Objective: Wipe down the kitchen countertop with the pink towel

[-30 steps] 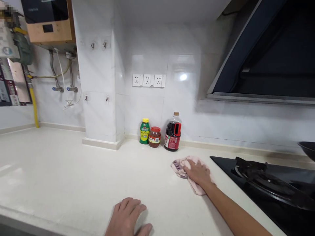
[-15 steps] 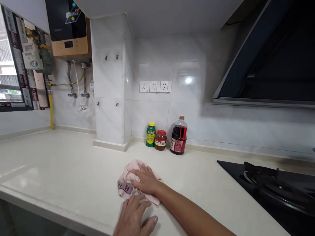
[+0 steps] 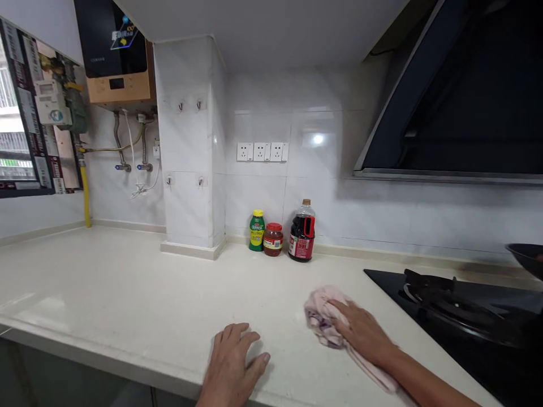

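While the crumpled pale-pink fabric cloth (image 3: pixel 320 308) lies on the right-hand part of the smooth off-white tabletop (image 3: pixel 148 299), near the black glass hob (image 3: pixel 509 373), the bare right hand (image 3: pixel 362 333) has its grip on it: palm down, grasping the bunched folds. Wiping is prob. mid-way, i.e. under way, not finished; no dirt or wet line shows clearly, so can't tell how much is done vs. left. Bare left hand (image 3: pixel 233 359) is free, grip released, fingers loosely spread at the front edge. Farther back, upright by the wall: green plastic squeeze bottle w/ yellow cap (image 3: pixel 257 234), reddish-brown jar w/ red lid (image 3: pixel 272 242), big dark bottle w/ red handle (image 3: pixel 301 234). Vs. 0.5 s ago: cloth + right hand shifted R, from just beside the left hand to well apart; left hand approx. same spot, bottles + jar unmoved.
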### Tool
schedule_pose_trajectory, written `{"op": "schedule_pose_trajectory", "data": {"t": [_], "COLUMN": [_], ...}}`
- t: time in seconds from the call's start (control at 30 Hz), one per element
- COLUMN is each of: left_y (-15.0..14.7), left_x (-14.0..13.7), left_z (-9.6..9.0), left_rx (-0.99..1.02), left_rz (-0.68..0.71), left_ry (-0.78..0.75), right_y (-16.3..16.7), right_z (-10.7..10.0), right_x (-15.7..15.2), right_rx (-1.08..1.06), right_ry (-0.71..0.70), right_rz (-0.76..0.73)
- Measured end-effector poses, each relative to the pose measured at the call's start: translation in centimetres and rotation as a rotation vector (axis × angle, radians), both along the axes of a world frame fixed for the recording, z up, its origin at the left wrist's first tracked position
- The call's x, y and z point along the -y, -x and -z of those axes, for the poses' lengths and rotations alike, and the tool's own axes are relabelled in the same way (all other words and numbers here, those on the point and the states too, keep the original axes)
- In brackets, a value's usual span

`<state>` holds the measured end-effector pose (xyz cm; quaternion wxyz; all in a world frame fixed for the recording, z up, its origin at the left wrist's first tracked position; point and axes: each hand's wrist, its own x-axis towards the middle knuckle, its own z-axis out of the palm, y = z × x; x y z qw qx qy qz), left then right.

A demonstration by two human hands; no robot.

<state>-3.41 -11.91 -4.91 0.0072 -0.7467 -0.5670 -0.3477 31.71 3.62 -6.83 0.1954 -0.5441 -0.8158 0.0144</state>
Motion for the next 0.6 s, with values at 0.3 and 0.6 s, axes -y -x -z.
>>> {"op": "schedule_pose_trajectory", "data": {"t": [0.3,0.6], "left_y": [-0.6,-0.1], "left_x": [0.5,0.5], "left_z": [-0.6,-0.6], "left_rx": [-0.001,0.071], "left_rz": [0.005,0.017], "left_ry": [0.002,0.003], "right_y": [-1.1,16.0], "right_z": [2.1,-2.6], "right_x": [3.5,13.5], "right_rx": [0.223,0.149], "right_ry": [0.003,0.169], "right_rz": [0.431,-0.18]}}
